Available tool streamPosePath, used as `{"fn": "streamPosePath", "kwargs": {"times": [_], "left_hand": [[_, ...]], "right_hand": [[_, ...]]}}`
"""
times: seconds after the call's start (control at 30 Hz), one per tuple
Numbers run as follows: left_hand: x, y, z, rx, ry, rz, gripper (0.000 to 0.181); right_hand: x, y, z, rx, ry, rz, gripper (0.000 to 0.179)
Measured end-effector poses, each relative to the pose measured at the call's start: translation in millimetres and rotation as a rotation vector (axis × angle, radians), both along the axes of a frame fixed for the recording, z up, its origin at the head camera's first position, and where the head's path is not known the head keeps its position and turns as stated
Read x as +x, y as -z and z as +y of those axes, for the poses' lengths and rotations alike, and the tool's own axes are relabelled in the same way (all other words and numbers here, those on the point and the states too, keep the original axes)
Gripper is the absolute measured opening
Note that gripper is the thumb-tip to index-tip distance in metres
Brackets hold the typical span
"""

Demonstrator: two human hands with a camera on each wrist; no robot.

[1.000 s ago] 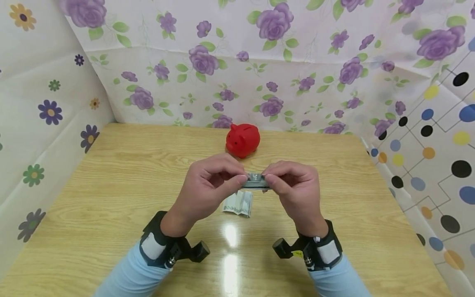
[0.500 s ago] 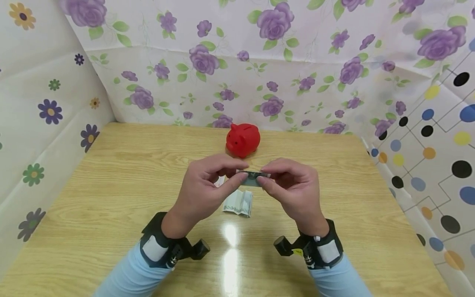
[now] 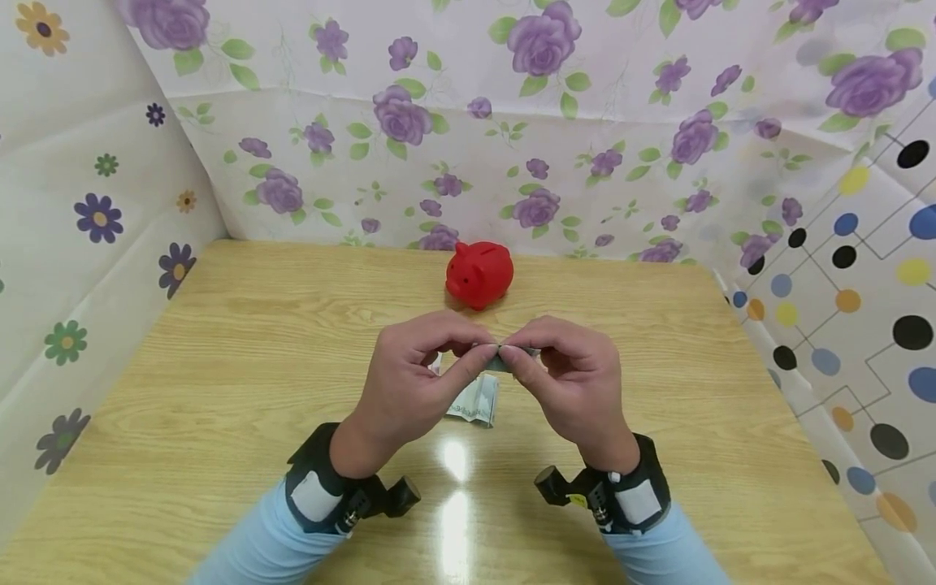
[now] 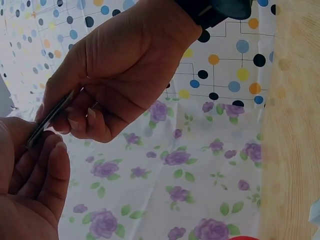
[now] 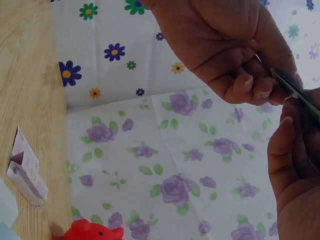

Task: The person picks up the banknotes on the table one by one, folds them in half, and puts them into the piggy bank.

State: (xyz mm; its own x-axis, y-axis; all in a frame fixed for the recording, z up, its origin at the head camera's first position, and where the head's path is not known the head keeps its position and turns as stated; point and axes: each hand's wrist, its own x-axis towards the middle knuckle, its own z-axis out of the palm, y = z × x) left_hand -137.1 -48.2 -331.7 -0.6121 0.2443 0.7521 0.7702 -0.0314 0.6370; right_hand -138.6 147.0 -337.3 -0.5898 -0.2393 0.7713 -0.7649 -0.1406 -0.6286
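Observation:
A small greenish folded banknote (image 3: 500, 365) is raised over the table, pinched at both ends. My left hand (image 3: 413, 370) grips its left part between thumb and forefinger, and my right hand (image 3: 566, 370) does the same on the right. The two thumbtips nearly meet at its middle. Edge-on in the left wrist view, the folded banknote (image 4: 52, 116) looks like a thin, narrow strip; fingers hide much of it. Below the hands a creased pale green banknote (image 3: 475, 402) lies on the table, partly covered by the left hand in the head view.
Behind the hands stands a red piggy bank (image 3: 478, 276) with a slot on top. A pinkish folded banknote (image 5: 27, 172) rests on the wooden table (image 3: 256, 366), mostly hidden behind my left hand in the head view. Flowered and dotted sheets (image 3: 329, 179) enclose the table's back and sides.
Both hands have drawn closer together, thumbs nearly meeting on the held banknote. The banknote tipped, and now more of it is covered by fingers. The piggy bank has stayed put.

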Motion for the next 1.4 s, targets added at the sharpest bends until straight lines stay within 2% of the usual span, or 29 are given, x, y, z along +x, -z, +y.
{"fn": "streamPosePath", "kwargs": {"times": [0.17, 0.37, 0.47, 0.7, 1.03, 1.13, 1.27, 1.4], "left_hand": [[0.1, -1.7, -0.3, 0.036, 0.041, 0.003, 0.012], [2.3, -3.3, 1.1, 0.072, 0.086, -0.096, 0.013], [3.0, -3.6, 1.1, 0.087, 0.084, -0.123, 0.013], [2.3, -2.3, 0.7, 0.11, 0.074, -0.109, 0.015], [3.0, -2.6, -1.7, 0.149, 0.071, -0.141, 0.011], [2.7, -2.3, -1.8, 0.145, 0.063, -0.147, 0.011], [2.5, -1.4, -1.3, 0.147, 0.051, -0.157, 0.011], [3.0, -0.1, 0.8, 0.149, 0.05, -0.123, 0.017]], "right_hand": [[1.2, -0.3, -1.5, -0.013, -0.009, 0.021, 0.008], [2.1, -0.7, 0.4, -0.068, 0.015, -0.035, 0.008], [2.2, -1.4, 2.6, -0.084, 0.039, -0.052, 0.009], [1.5, -2.1, 3.3, -0.072, 0.058, -0.033, 0.008], [1.5, -1.6, 3.9, -0.112, 0.09, -0.074, 0.009], [1.7, -1.3, 2.9, -0.101, 0.118, -0.072, 0.007], [2.0, -0.1, -0.1, -0.123, 0.198, -0.087, 0.01], [0.3, 0.9, -5.3, -0.18, 0.288, -0.007, 0.015]]}}
